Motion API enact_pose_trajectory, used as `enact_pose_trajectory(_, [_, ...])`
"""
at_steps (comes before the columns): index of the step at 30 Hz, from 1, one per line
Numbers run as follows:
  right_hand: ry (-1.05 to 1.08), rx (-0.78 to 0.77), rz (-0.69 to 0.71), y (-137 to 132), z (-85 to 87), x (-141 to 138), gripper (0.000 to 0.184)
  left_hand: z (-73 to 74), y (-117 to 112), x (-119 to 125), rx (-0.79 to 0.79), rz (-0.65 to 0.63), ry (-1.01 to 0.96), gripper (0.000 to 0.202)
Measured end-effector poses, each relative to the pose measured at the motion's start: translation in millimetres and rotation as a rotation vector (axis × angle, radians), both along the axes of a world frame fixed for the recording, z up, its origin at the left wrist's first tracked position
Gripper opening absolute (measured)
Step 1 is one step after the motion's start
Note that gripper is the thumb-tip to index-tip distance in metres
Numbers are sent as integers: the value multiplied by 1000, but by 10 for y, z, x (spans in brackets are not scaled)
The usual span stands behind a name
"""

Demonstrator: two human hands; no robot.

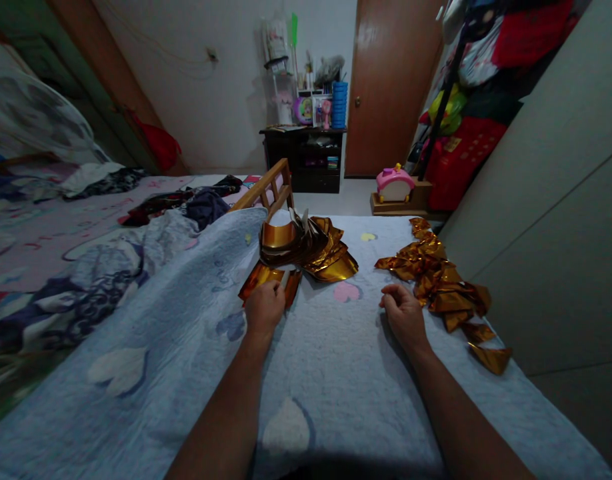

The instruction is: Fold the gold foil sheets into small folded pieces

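Note:
My left hand is closed at the near edge of a shiny gold foil sheet, its fingertips partly hidden. Just beyond lies a fanned stack of gold foil sheets, some curled upward. My right hand hovers over or rests on the blue quilt with its fingers curled in and thumb against them; nothing shows in it. Close to its right side is a pile of folded gold foil pieces, running along the bed's right edge. Both hands are apart from each other.
The quilt covers the bed under my arms. A wooden bed rail stands at the far left corner. Rumpled clothes lie on the pink bedding to the left. A pale cabinet borders the right side; a pink toy sits beyond the bed.

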State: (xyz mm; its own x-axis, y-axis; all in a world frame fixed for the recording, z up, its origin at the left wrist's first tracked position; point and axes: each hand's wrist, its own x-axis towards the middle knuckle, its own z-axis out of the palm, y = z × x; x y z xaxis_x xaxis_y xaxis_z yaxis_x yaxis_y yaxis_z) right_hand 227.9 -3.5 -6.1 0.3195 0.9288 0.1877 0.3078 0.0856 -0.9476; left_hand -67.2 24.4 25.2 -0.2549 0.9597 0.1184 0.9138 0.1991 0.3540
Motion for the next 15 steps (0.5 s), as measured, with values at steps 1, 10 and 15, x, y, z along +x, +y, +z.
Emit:
enact_pose_trajectory(1, [-3,-1,0,2,0,0,18,-1,3,-1,-4,3,-2,29])
enact_pose_trajectory(10, [2,-10,4,-6,21,-9,21,1,1,6,16,73,-67,17])
enact_pose_trajectory(15, [-15,-9,9,-3,7,-5,21,-8,1,23,73,125,-3,18])
